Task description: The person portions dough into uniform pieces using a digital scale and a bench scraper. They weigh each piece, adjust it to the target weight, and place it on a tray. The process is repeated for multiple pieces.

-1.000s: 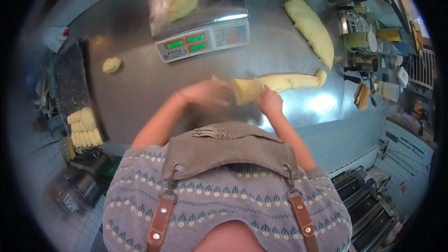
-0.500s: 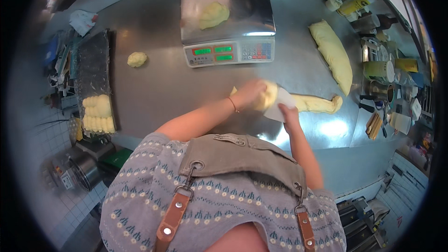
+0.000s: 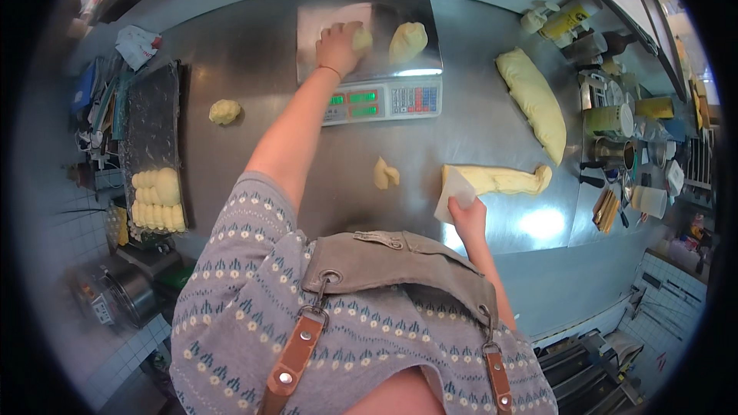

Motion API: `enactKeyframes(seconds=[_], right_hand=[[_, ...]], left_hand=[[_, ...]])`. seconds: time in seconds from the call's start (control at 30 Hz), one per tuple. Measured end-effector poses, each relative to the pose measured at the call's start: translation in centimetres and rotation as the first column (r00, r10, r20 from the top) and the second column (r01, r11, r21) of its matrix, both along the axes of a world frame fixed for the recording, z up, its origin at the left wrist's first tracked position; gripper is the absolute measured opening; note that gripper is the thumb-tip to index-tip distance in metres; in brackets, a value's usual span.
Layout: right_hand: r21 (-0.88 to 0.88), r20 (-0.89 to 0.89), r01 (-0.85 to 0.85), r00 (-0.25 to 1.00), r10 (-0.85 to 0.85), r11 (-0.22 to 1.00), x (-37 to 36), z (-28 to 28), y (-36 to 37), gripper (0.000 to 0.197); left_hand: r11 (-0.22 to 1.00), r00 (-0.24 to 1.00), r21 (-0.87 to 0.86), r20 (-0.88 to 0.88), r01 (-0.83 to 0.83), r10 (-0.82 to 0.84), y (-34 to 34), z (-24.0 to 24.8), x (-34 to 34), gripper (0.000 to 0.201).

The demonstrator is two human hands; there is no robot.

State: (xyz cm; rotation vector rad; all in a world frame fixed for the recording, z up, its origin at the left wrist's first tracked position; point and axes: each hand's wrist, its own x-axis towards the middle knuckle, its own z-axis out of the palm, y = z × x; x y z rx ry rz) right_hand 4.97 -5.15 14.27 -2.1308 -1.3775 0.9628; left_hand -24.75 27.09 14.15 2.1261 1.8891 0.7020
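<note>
My left hand [image 3: 338,48] reaches onto the steel pan of a digital scale [image 3: 400,100]. Its fingers curl around a pale yellow dough piece [image 3: 363,39], partly hidden by the hand. To the right on the same pan rests a second dough piece [image 3: 408,42]. In my right hand [image 3: 467,215] is a white dough scraper [image 3: 455,194], its blade at the left, cut end of a long dough strip [image 3: 500,180]. A small bent dough scrap [image 3: 386,174] lies left of the strip.
A thick dough log [image 3: 534,104] lies at the right. One dough ball [image 3: 225,112] sits left of the scale, near a dark tray [image 3: 154,115] holding rows of dough balls [image 3: 157,200]. Bottles, containers and utensils [image 3: 615,154] crowd the right edge.
My left hand has moved from the strip's cut end up to the scale. A second dough piece is now on the pan. My right hand still holds the scraper near the strip.
</note>
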Motion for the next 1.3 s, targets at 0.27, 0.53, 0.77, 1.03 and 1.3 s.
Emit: enactKeyframes(seconds=[0.27,0.53,0.77,1.03,1.3], right_hand=[[0.091,0.442,-0.403,0.836,0.326,0.911,-5.1,4.7,1.8,0.011],[-0.089,0.157,-0.58,0.795,0.586,0.81,-11.7,-4.2,3.8,0.019],[-0.232,0.169,-0.527,0.806,0.568,0.817,-15.1,-7.9,5.6,0.021],[-0.259,0.024,-0.413,0.901,0.433,0.873,-12.0,-9.6,6.1,0.037],[-0.18,-0.197,-0.254,0.956,0.218,0.95,-5.9,-5.4,3.5,0.04]], left_hand=[[0.952,0.837,0.08,0.458,0.296,-0.299,-13.2,0.4,-2.8,0.047],[0.892,0.927,-0.254,0.077,0.374,-0.367,-30.2,-7.6,-3.3,0.06],[0.873,0.917,-0.284,0.082,0.397,-0.391,-29.5,-7.3,-3.7,0.048],[0.993,0.889,-0.01,0.446,0.12,-0.103,-15.1,1.7,-7.1,0.057],[0.926,0.938,0.149,-0.073,0.347,-0.34,-2.4,2.4,3.7,0.079]])
